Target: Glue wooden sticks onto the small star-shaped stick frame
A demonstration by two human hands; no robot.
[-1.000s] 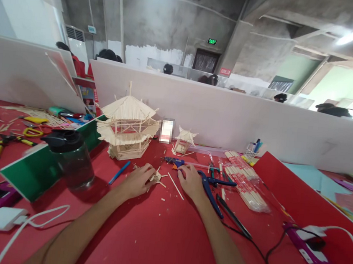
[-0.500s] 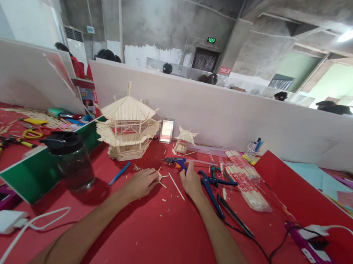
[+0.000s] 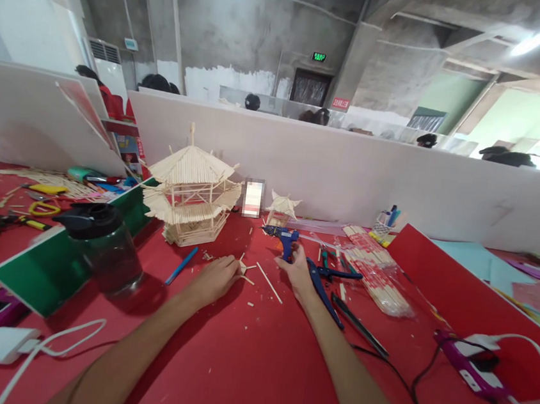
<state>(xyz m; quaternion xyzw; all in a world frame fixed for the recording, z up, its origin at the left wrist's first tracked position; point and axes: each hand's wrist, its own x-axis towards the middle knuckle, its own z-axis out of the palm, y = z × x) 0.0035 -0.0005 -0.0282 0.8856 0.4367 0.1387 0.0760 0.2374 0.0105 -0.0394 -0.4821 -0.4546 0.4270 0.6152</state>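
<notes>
My right hand (image 3: 298, 272) is wrapped round the handle of a blue hot glue gun (image 3: 282, 234), held with its nozzle pointing left. The fingers of my left hand (image 3: 218, 276) are closed on a small star-shaped frame of wooden sticks (image 3: 244, 271) on the red table. Beside it lies a loose thin stick (image 3: 270, 283). Behind the hands stand a large stick pavilion model (image 3: 193, 194) and a small stick pavilion (image 3: 283, 208). To the right of my right hand is a blue-handled cutter (image 3: 322, 284).
A dark water bottle (image 3: 101, 248) stands left, by a green divider (image 3: 45, 275). On the right lie bagged wooden sticks (image 3: 378, 274), a black pen-like tool (image 3: 360, 326) and a purple power strip (image 3: 469, 371). A blue pen (image 3: 181, 265) lies near my left hand. A white partition (image 3: 350, 172) runs behind.
My right hand has lifted the glue gun off the table and turned its nozzle left. My left hand stays at the stick frame. The view has shifted slightly.
</notes>
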